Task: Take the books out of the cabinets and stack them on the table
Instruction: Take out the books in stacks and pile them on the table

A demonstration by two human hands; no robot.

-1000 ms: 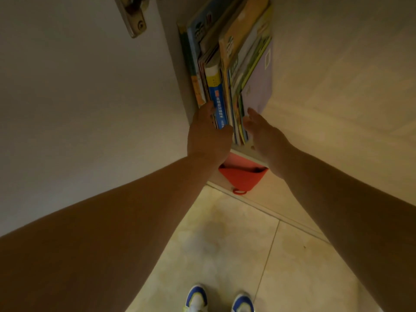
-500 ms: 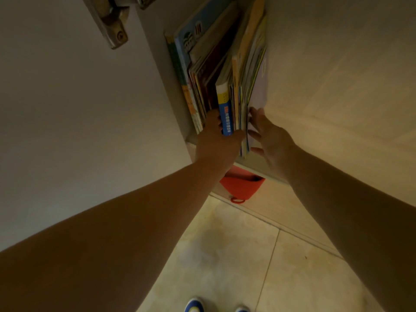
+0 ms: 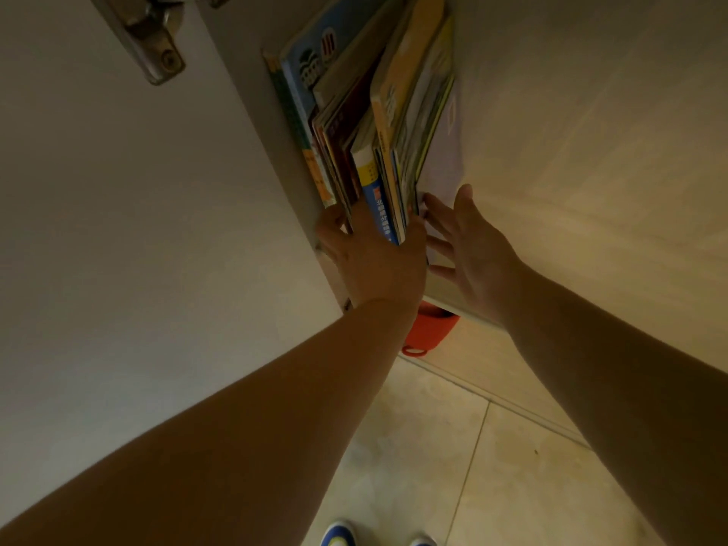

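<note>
Head view, read from left to right: an open cabinet door (image 3: 138, 238) fills the left side, with a metal hinge (image 3: 151, 45) near its top edge. Next comes the row of books (image 3: 378, 124), standing upright on the cabinet shelf (image 3: 445, 291) and leaning a little to the right. The left hand (image 3: 374, 258) is pushed into the row, its fingers wrapped around a group of spines that includes a blue one (image 3: 380, 206), the thumb on the left of that group; half a second ago it only touched the spines, so it has closed on a bundle. The right hand (image 3: 472, 246) has spread wide since then, fingers fanned, its fingertips (image 3: 431, 202) touching the pale cover of the rightmost book (image 3: 445, 167), holding nothing. Below the shelf edge hangs a red pouch (image 3: 429, 329), and a tiled floor (image 3: 472, 466) with the tips of two shoes (image 3: 338, 533) lies at the bottom. The change suggests the step in hand is gathering a bundle between both hands before drawing it out. All books seen are in the cabinet; no surface is in view, so the stacking appears not yet begun for this lot. A loose squeeze could let thin books slip and fall.
</note>
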